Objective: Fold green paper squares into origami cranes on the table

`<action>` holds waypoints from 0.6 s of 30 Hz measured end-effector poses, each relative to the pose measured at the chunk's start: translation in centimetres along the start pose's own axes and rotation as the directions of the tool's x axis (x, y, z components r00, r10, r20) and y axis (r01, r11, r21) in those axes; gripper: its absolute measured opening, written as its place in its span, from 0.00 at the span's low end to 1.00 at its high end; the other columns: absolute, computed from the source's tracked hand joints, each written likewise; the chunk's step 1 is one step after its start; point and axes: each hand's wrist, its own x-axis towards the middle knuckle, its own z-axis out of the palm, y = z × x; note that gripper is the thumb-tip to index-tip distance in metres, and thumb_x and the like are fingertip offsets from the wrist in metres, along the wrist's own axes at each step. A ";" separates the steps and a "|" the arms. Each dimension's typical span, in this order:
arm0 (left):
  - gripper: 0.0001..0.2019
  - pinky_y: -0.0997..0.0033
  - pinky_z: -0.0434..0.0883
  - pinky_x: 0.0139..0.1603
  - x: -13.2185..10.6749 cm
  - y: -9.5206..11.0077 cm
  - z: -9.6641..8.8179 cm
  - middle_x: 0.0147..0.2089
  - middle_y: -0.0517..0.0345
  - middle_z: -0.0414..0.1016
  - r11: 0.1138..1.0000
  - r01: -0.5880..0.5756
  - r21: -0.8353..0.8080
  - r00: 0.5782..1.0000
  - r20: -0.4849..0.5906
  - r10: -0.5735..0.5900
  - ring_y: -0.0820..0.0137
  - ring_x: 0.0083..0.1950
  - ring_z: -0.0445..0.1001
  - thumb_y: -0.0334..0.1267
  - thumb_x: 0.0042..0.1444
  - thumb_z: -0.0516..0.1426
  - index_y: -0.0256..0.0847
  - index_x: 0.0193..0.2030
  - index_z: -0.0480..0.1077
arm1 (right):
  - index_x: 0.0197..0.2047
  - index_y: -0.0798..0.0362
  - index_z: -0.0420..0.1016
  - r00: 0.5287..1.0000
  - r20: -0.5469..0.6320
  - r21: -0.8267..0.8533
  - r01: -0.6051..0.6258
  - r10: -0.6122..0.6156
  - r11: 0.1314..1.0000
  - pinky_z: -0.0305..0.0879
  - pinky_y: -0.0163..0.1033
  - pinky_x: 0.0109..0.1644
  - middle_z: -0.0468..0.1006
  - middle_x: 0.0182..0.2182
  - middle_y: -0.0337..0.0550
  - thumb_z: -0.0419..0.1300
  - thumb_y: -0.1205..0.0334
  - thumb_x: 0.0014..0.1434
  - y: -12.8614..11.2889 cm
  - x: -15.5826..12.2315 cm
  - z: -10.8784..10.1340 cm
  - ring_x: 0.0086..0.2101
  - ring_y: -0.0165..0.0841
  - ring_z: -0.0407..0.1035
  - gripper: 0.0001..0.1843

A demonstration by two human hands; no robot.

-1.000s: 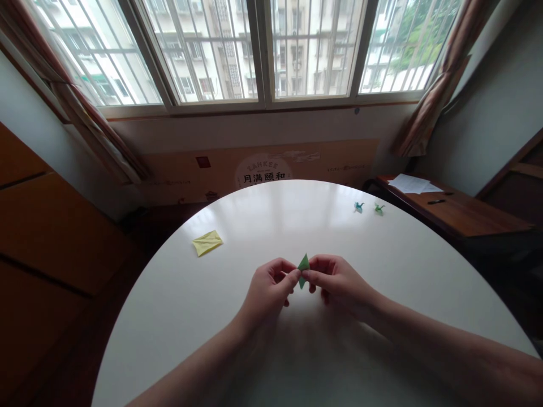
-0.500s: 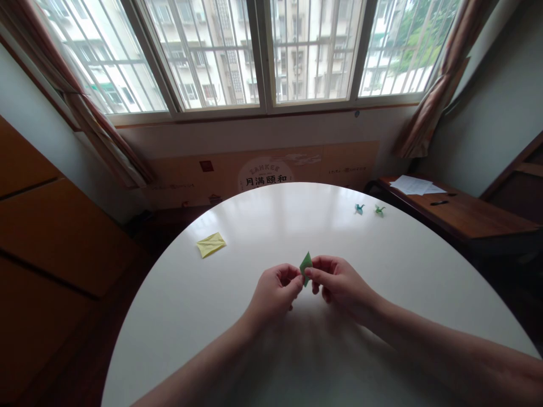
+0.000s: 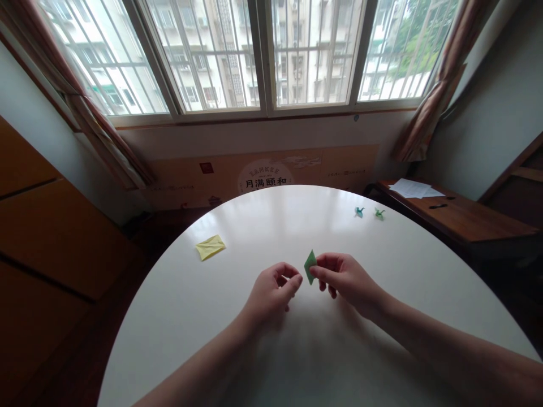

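My right hand [image 3: 345, 278] pinches a small green folded paper [image 3: 310, 266], a diamond shape, just above the round white table [image 3: 382, 265]. My left hand [image 3: 274, 291] hovers a little to the left of the paper with its fingers curled and nothing visible between them. A narrow gap separates its fingertips from the paper. A yellow folded paper [image 3: 210, 247] lies flat on the table further left.
Two tiny paper cranes, one blue [image 3: 359, 212] and one green [image 3: 379, 213], stand at the table's far right. A wooden side desk [image 3: 462, 217] with white sheets and a pen stands to the right. Barred windows and a printed cardboard panel [image 3: 265, 172] lie beyond.
My left hand has let go of the green paper and drawn slightly away. My right hand alone now holds it, shifted a little to the right.
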 end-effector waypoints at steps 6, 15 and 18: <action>0.18 0.76 0.66 0.17 0.2 -0.2 -0.1 0.24 0.60 0.69 0.995 -0.029 -0.092 1.000 -0.004 0.029 0.73 0.22 0.66 0.51 0.51 0.64 0.35 0.33 0.75 | 0.35 0.54 0.83 0.995 0.092 -0.127 0.060 -0.048 0.990 0.58 0.32 0.22 0.78 0.26 0.42 0.70 0.49 0.53 0.4 -0.2 0.2 0.25 0.31 0.67 0.16; 0.17 0.78 0.61 0.19 -0.2 -0.1 0.4 0.22 0.61 0.69 0.958 -0.013 -0.286 0.995 -0.101 -0.017 0.76 0.22 0.62 0.49 0.50 0.66 0.35 0.30 0.76 | 0.36 0.55 0.80 0.994 0.112 -0.003 -0.008 0.008 1.000 0.64 0.31 0.22 0.76 0.28 0.42 0.68 0.46 0.55 0.1 -0.2 0.6 0.29 0.33 0.70 0.18; 0.16 0.78 0.63 0.21 -0.2 -0.3 0.4 0.23 0.60 0.69 0.970 0.002 -0.244 0.998 -0.063 -0.018 0.75 0.24 0.64 0.49 0.51 0.66 0.34 0.30 0.77 | 0.31 0.55 0.76 0.997 0.082 0.064 -0.009 0.004 0.998 0.63 0.31 0.21 0.73 0.26 0.40 0.69 0.48 0.54 -0.1 -0.4 0.9 0.28 0.32 0.70 0.17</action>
